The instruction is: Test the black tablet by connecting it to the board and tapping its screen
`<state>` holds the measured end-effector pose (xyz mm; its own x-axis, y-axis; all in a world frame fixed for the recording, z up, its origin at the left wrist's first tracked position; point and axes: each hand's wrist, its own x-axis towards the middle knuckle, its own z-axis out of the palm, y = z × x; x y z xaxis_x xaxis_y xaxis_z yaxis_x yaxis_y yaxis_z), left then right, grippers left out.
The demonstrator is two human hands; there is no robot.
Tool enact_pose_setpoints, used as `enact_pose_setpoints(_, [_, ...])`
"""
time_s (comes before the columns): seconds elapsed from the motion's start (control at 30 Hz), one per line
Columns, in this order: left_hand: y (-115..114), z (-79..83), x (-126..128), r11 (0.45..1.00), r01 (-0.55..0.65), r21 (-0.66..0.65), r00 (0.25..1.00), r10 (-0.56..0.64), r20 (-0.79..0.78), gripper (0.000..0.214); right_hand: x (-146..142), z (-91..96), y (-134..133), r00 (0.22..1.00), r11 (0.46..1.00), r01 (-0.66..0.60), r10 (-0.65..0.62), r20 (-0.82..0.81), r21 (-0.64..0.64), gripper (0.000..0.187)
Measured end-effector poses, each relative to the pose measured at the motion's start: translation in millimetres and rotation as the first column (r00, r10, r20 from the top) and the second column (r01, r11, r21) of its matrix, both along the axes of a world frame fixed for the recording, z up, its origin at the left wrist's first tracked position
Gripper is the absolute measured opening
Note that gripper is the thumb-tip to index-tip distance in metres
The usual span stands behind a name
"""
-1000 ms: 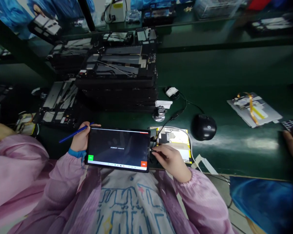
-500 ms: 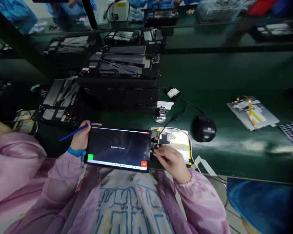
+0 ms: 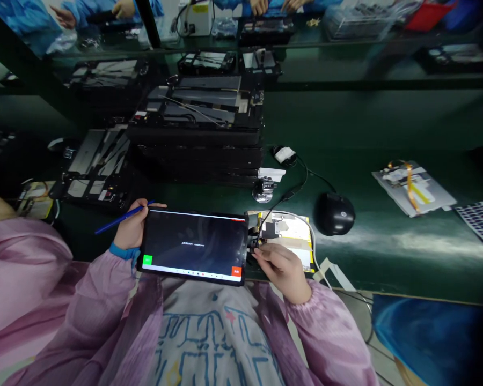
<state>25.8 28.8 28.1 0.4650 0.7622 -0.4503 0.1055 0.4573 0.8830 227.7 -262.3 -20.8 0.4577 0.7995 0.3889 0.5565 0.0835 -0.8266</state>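
A black tablet (image 3: 193, 245) rests at the near edge of the green bench, its dark screen showing a green button at lower left and a red one at lower right. My left hand (image 3: 132, 228) grips the tablet's left edge and also holds a blue stylus (image 3: 121, 217) that points left. My right hand (image 3: 279, 266) is closed in a pinch on a black cable plug (image 3: 254, 247) at the tablet's right edge. The cable (image 3: 282, 197) runs back across the bench. A yellow-taped board (image 3: 290, 231) lies under and behind my right hand.
A tall stack of black tablet frames (image 3: 201, 128) stands behind the tablet, with more frames (image 3: 99, 171) to its left. A black mouse (image 3: 334, 213), a metal tally counter (image 3: 264, 188), a grey panel with an orange flex strip (image 3: 412, 185) and a keyboard (image 3: 481, 220) lie on the right. Other people's hands (image 3: 123, 8) work at the far bench.
My right hand's fingers have shifted slightly at the plug beside the tablet. The other person's hand at the right edge has left the view. The tablet and my left hand stay put.
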Motion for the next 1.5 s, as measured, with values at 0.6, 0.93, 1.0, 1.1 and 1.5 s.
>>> enact_pose_setpoints(0.6, [4.5,3.6,6.1,0.999,0.023,0.029,0.996,-0.020,-0.083,0.033,7.2,-9.1,0.1,1.000,1.000,-0.012,0.012,-0.024,-0.006,0.012])
enact_pose_setpoints(0.93, [2.6,5.3,9.1,0.999,0.015,0.030,0.996,-0.013,-0.092,0.032,7.2,-5.6,3.8,0.999,0.999,-0.028,0.029,0.031,-0.046,0.020])
enact_pose_setpoints(1.0, [2.8,5.4,9.9,1.000,0.011,0.022,0.996,-0.009,-0.084,0.035,6.5,-3.7,4.5,0.997,0.997,-0.039,0.043,0.063,-0.061,0.022])
enact_pose_setpoints(1.1, [3.8,4.8,9.8,1.000,0.011,-0.007,0.997,-0.011,-0.076,0.038,5.0,-0.5,5.7,0.993,0.996,-0.052,0.059,0.104,-0.071,0.021])
enact_pose_setpoints(1.5, [-4.3,-0.6,-0.4,0.998,0.020,-0.065,0.997,-0.015,0.073,0.033,-2.4,6.2,2.8,0.993,0.989,-0.078,0.089,0.080,-0.127,0.020])
